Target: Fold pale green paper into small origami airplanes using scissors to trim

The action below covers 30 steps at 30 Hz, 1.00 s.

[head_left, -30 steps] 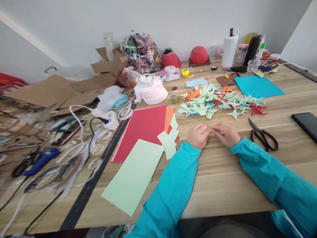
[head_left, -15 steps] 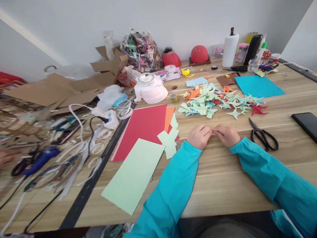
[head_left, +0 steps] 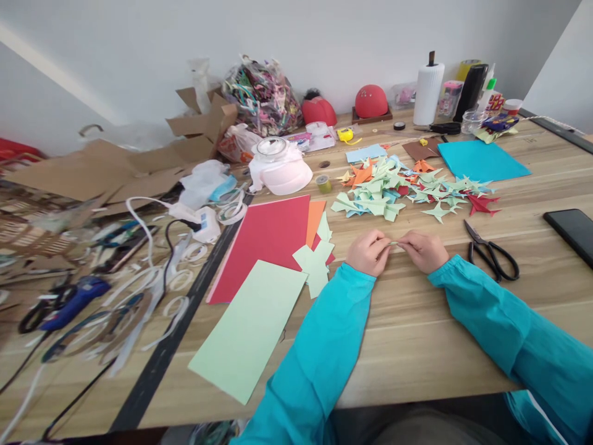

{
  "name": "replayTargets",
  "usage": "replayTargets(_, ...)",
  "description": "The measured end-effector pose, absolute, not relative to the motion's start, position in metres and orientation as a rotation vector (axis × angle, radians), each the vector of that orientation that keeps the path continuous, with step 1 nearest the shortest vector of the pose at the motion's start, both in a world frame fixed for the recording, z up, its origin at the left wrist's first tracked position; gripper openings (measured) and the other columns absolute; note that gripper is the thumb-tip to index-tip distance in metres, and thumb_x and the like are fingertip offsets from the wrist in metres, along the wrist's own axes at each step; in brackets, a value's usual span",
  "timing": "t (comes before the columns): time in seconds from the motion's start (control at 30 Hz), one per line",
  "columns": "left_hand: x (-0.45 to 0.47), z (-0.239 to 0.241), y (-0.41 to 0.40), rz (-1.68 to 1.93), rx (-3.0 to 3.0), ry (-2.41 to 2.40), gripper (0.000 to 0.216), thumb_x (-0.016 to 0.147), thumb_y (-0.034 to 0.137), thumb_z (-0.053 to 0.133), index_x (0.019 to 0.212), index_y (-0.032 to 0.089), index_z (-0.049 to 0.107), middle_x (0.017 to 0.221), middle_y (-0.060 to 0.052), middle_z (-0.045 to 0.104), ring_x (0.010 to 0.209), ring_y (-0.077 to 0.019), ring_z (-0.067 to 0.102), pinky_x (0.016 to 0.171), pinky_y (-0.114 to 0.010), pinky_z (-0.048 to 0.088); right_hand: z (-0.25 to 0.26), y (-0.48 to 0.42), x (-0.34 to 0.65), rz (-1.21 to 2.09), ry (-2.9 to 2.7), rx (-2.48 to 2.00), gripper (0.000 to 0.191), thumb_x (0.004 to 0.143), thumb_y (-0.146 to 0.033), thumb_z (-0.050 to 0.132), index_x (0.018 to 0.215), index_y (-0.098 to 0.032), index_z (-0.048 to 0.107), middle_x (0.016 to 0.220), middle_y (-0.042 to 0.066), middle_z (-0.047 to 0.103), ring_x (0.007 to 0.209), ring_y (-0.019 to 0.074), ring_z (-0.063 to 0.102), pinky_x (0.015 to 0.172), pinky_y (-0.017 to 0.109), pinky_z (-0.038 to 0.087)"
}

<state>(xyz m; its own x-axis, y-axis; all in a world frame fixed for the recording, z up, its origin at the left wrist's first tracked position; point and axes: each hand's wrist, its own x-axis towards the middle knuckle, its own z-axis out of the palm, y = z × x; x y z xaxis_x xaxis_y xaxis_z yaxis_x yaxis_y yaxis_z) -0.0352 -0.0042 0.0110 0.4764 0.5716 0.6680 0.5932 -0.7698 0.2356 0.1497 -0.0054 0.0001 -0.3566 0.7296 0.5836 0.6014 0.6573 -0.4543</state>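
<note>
My left hand [head_left: 369,252] and my right hand [head_left: 423,250] meet just above the table, fingers pinched together. Between the fingertips shows a thin, pale green folded piece of paper [head_left: 393,243]; most of it is hidden. Beyond my hands lies a heap of folded paper stars [head_left: 382,188], mostly pale green, with orange, red and blue ones. Left of my left hand are pale green cross-shaped paper cutouts [head_left: 316,262]. Black-handled scissors [head_left: 493,253] lie partly spread to the right of my right hand.
A pale green sheet [head_left: 250,327] and red sheets [head_left: 273,241] lie at left. Farther left are cables, tape rolls and a blue glue gun [head_left: 78,303]. Blue sheets [head_left: 482,162] and a bottle [head_left: 427,93] stand behind; a phone [head_left: 572,232] lies at right.
My fingertips have drawn slightly apart, and a pale green edge of the paper now shows between them. A hand at the far left edge is no longer visible.
</note>
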Motion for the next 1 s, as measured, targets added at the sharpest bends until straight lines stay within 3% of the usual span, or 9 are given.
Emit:
replayTargets(0.2, -0.0352, 0.0083, -0.0001, -1.238, -2.722, -1.002, 0.023, 0.087, 0.022, 0.044, 0.079, 0.015, 0.064, 0.075, -0.007, 0.06, 0.069, -0.014, 0.052, 0.061, -0.026, 0.043, -0.0005, -0.0066, 0.1468, 0.239, -2.105, -0.975, 0.02, 0.086, -0.03, 0.051, 0.095, -0.02, 0.064, 0.084, 0.007, 0.068, 0.075, 0.0174, 0.063, 0.069, 0.028, 0.05)
replayTargets(0.57, -0.0355, 0.0068, 0.0004, -1.337, -2.766, -1.126, 0.024, 0.087, 0.027, 0.049, 0.079, 0.017, 0.069, 0.067, -0.004, 0.057, 0.06, -0.0112, 0.053, 0.054, -0.023, 0.042, 0.0072, -0.0088, 0.1475, 0.213, -2.113, -0.944, 0.021, 0.088, -0.024, 0.047, 0.083, -0.02, 0.067, 0.072, 0.004, 0.067, 0.067, 0.0145, 0.062, 0.06, 0.024, 0.046)
replayTargets(0.8, -0.0351, 0.0035, 0.0017, -1.605, -2.711, -1.17, 0.019, 0.077, 0.03, 0.064, 0.087, 0.015, 0.068, 0.084, -0.008, 0.066, 0.076, -0.015, 0.062, 0.07, -0.026, 0.051, 0.0027, -0.0052, 0.1497, 0.136, -2.034, -1.01, 0.017, 0.086, -0.022, 0.05, 0.081, -0.018, 0.066, 0.071, 0.004, 0.067, 0.065, 0.0149, 0.062, 0.059, 0.024, 0.047)
replayTargets(1.0, -0.0369, 0.0025, 0.0036, -1.561, -2.721, -1.158, 0.013, 0.082, 0.024, 0.056, 0.083, 0.016, 0.066, 0.08, -0.006, 0.066, 0.074, -0.0138, 0.061, 0.068, -0.025, 0.051, 0.0022, -0.0064, 0.1487, 0.115, -2.039, -1.024, 0.014, 0.085, -0.026, 0.052, 0.089, -0.018, 0.064, 0.076, 0.006, 0.067, 0.07, 0.0172, 0.062, 0.063, 0.027, 0.05)
